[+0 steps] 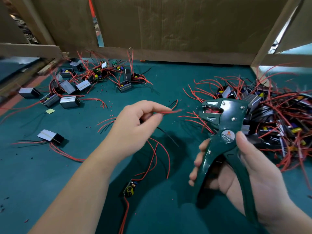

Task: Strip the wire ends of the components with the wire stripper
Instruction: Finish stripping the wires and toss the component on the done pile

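Green felt covers the tabletop (50, 174), and above it the right hand (249, 174) wraps its fingers and thumb round the handles of the wire stripper (224, 132). The handles stand apart and the tool's mouth gapes toward the left. Just left of that mouth, not yet in it, the left hand (135, 122) pinches the red wire ends (170, 112) between thumb and fingertips. Their tips are blurred, so I cannot say whether they are bare. Those wires loop down to a small circuit board (130, 189) lying below and left of the stripper.

This looks to me like the feeding step. The next move calls for sliding the pinched ends squarely into the mouth, then squeezing the handles.

By count there is one stripper and one board in hand. Far left of the stripper lies a loose group of silver-cased components (81, 81), roughly ten, with one more (50, 137) lying apart nearer me. Right behind the stripper sits a tangled pile (270, 119), too knotted to count.
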Motion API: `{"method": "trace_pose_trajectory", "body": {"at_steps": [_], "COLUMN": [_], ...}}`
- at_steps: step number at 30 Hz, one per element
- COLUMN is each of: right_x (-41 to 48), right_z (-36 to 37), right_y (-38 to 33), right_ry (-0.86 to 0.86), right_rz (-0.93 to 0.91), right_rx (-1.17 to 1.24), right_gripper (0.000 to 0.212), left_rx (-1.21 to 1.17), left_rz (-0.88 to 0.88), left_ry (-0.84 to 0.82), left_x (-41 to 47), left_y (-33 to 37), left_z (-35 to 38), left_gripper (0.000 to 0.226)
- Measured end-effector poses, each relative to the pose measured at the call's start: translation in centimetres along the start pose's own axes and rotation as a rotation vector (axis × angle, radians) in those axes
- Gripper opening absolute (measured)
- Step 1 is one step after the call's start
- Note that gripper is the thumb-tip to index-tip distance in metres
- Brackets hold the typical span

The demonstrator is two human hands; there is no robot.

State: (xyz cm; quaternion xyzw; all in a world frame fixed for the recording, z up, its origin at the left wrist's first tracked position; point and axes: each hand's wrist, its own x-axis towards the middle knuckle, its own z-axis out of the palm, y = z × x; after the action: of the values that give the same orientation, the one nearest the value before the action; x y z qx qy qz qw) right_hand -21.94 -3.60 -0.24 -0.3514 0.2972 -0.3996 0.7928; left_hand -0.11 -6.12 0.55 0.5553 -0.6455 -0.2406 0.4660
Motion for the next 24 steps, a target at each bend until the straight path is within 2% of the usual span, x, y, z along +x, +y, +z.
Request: {"method": "trace_pose_trajectory", "body": {"at_steps": [2,4,6,7,8,10,11,12,14,20,24], "right_x": [0.6,0.8,0.7,0.7,0.6,0.6,0.6,0.6,0.6,0.7,0.6], "right_z": [-0.5,-0.7,-0.6,-0.6,-0.6,-0.6,-0.6,-0.5,-0.5,-0.7,-0.6], "right_y": [-0.2,-0.4,-0.3,-0.1,0.0,0.1,0.1,0.1,0.0,-0.1,0.0], "right_ry": [-0.046,-0.049,-0.057,-0.053,-0.057,-0.061,-0.063,-0.06,-0.053,-0.051,-0.096], "right_rz": [0.052,0.131,0.192,0.211,0.225,0.24,0.24,0.237,0.229,0.216,0.193], "right_rx": [0.026,0.044,0.022,0.007,0.003,-0.017,-0.021,-0.018,-0.01,0.008,0.036], "right_gripper": [0.071,0.078,0.082,0.084,0.086,0.09,0.09,0.09,0.09,0.086,0.078], "left_rx": [-0.305,-0.663,-0.833,-0.86,-0.813,-0.411,-0.127,0.097,0.249,0.099,-0.275], "left_rz": [-0.265,-0.554,-0.672,-0.675,-0.654,-0.58,-0.529,-0.472,-0.397,-0.283,-0.238], "left_ry": [0.15,0.238,0.247,0.266,0.297,0.371,0.377,0.365,0.331,0.312,0.385], "left_x": [0.5,1.0,1.4,1.5,1.6,1.5,1.3,1.1,0.8,1.0,0.8], "left_y": [-0.2,-0.4,-0.7,-0.9,-1.1,-1.8,-2.1,-2.3,-2.9,-3.2,-2.0], "left_z": [-0.3,-1.1,-1.8,-2.0,-2.1,-2.3,-2.4,-2.4,-2.6,-2.3,-1.6], "left_gripper": [0.024,0.011,0.009,0.012,0.026,0.071,0.083,0.088,0.091,0.081,0.069]}}
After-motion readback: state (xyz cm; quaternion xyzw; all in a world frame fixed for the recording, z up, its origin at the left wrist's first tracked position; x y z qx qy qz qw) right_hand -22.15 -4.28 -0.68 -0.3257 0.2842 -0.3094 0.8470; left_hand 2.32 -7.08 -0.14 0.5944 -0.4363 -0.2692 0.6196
